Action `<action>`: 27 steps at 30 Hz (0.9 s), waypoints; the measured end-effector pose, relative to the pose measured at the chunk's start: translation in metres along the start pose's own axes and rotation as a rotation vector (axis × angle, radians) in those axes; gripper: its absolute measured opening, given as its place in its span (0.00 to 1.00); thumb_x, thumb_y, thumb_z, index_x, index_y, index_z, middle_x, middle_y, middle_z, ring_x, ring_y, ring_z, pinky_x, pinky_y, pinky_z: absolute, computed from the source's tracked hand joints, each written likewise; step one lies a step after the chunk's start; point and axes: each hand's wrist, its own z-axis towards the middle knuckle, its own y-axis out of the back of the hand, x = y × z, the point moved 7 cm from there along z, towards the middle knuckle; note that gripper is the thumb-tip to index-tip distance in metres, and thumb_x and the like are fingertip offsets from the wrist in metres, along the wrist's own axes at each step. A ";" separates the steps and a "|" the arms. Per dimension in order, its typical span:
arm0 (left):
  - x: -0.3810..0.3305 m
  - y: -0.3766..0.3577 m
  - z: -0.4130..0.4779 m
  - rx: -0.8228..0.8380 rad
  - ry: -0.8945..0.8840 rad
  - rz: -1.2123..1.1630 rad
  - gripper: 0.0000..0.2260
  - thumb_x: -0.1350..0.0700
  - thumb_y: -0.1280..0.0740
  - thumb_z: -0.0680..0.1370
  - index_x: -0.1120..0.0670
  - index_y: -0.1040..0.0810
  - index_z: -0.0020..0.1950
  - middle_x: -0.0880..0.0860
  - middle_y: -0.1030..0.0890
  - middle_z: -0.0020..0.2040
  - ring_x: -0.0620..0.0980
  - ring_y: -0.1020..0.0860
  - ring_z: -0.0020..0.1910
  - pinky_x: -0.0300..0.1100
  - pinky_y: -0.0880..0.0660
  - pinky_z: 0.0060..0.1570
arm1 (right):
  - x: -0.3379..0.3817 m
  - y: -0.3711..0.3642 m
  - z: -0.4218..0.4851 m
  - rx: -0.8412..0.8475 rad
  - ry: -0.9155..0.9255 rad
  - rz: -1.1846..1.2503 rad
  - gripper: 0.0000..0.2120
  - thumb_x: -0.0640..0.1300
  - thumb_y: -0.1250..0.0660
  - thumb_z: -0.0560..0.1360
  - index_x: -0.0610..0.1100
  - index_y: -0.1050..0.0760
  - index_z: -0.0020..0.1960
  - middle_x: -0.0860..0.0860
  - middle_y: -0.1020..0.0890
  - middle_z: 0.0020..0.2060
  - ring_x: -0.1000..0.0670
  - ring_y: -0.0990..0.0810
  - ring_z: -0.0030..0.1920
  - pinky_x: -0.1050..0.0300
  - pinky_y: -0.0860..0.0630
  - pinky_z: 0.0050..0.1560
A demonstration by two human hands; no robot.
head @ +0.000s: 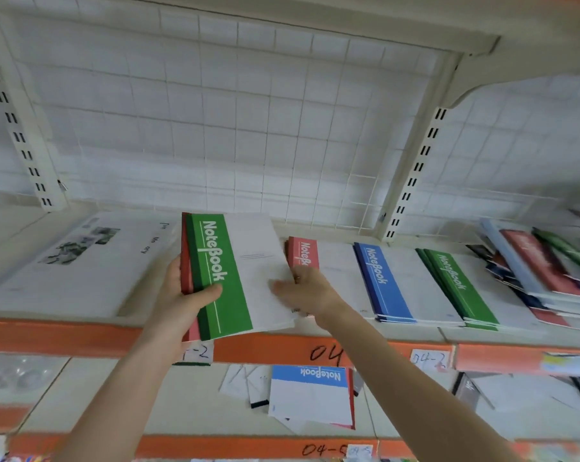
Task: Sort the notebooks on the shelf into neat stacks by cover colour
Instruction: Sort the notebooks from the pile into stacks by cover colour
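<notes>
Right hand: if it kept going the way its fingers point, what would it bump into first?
Probably the green notebook held in the left hand: the right hand points left at its white cover, blurred fingertips seemingly already there. Depth is unclear.

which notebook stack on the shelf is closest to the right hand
The red stack, just right of the bundle the left hand holds; the right hand overlaps its near end. The blue stack and green stack lie farther right.

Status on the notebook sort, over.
Left hand grips green-topped bundle, red beneath. Right hand blurred at its edge, grip unclear. Red stack, blue stack, green stack lie rightward on shelf.
</notes>
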 end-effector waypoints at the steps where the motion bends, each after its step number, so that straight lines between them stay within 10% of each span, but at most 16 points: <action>1: 0.002 -0.013 0.001 0.022 0.014 -0.008 0.25 0.66 0.32 0.74 0.44 0.32 0.64 0.47 0.21 0.55 0.52 0.22 0.54 0.53 0.26 0.54 | -0.007 0.012 -0.002 -0.036 -0.015 0.024 0.03 0.44 0.36 0.76 0.45 0.26 0.45 0.52 0.23 0.37 0.53 0.24 0.37 0.64 0.29 0.30; 14: 0.024 -0.185 0.005 0.316 0.086 0.065 0.28 0.67 0.35 0.76 0.47 0.36 0.71 0.49 0.22 0.51 0.47 0.23 0.45 0.41 0.29 0.35 | -0.119 0.212 -0.060 -0.610 -0.163 0.157 0.06 0.31 0.41 0.75 0.41 0.29 0.45 0.48 0.26 0.34 0.48 0.27 0.34 0.58 0.30 0.33; 18: 0.025 -0.215 0.006 0.335 0.077 0.092 0.28 0.66 0.34 0.76 0.48 0.37 0.72 0.44 0.24 0.46 0.44 0.25 0.42 0.41 0.30 0.34 | -0.148 0.269 -0.084 -0.734 -0.208 0.160 0.12 0.30 0.42 0.76 0.38 0.27 0.56 0.43 0.23 0.46 0.43 0.24 0.47 0.47 0.22 0.47; 23: 0.027 -0.238 0.008 0.349 0.057 0.127 0.29 0.67 0.34 0.75 0.48 0.38 0.72 0.44 0.25 0.46 0.43 0.25 0.42 0.41 0.31 0.34 | -0.169 0.301 -0.094 -0.740 -0.331 -0.153 0.08 0.34 0.41 0.75 0.42 0.26 0.49 0.47 0.24 0.36 0.45 0.25 0.39 0.63 0.34 0.29; 27: 0.028 -0.242 0.009 0.331 0.051 0.135 0.28 0.67 0.34 0.75 0.49 0.37 0.71 0.44 0.25 0.45 0.43 0.26 0.41 0.41 0.31 0.35 | -0.169 0.299 -0.097 -0.746 -0.447 -0.664 0.14 0.41 0.40 0.77 0.38 0.31 0.62 0.42 0.24 0.57 0.43 0.26 0.57 0.53 0.27 0.53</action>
